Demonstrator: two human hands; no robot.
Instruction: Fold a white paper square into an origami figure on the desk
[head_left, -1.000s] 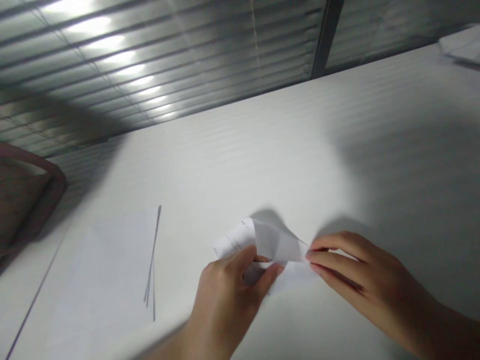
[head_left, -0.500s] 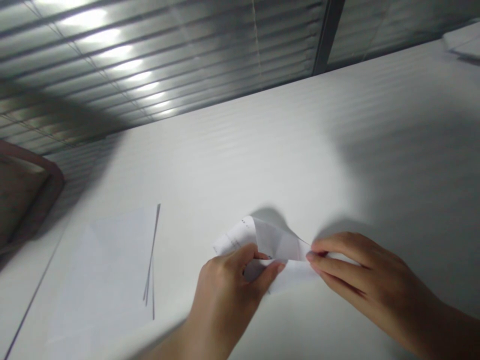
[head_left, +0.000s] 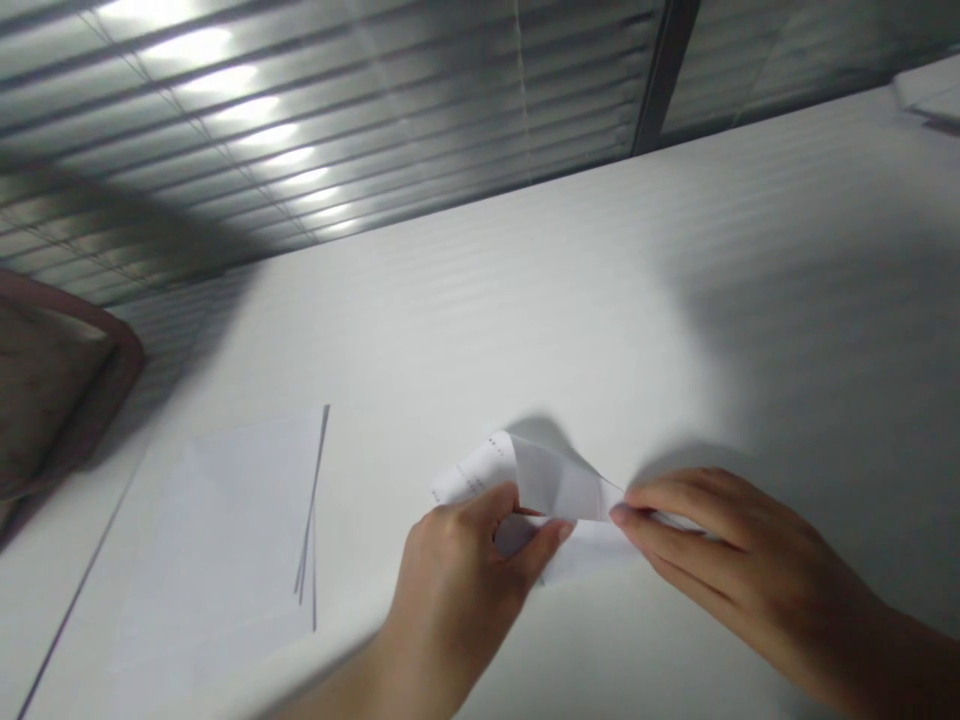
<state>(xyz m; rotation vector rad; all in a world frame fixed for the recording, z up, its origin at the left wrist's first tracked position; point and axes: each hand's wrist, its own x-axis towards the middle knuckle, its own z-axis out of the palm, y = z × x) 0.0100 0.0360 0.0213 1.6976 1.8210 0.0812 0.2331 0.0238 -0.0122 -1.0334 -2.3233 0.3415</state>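
Note:
Between my hands is a folded sheet of white paper point(head_left: 551, 475) with some dark print on its left part. Its layers stand apart in the middle, making an opening. My left hand point(head_left: 457, 570) grips the left side of the sheet, thumb and fingers closed on the near layer. At the right end, my right hand point(head_left: 739, 560) pinches the paper between thumb and fingertips. Part of the sheet is hidden behind the fingers of both hands.
A loose stack of white sheets point(head_left: 225, 530) lies on the white table point(head_left: 480, 300) at the left. Farther left is a chair-like object with a reddish frame point(head_left: 127, 345). Window blinds point(head_left: 420, 90) rise behind the table's far edge. More white paper point(head_left: 930, 90) sits at the far right corner.
The whole view has shifted slightly, so the stack and chair-like object appear a little farther right. Both hands keep their hold on the folded paper, with hardly any movement.

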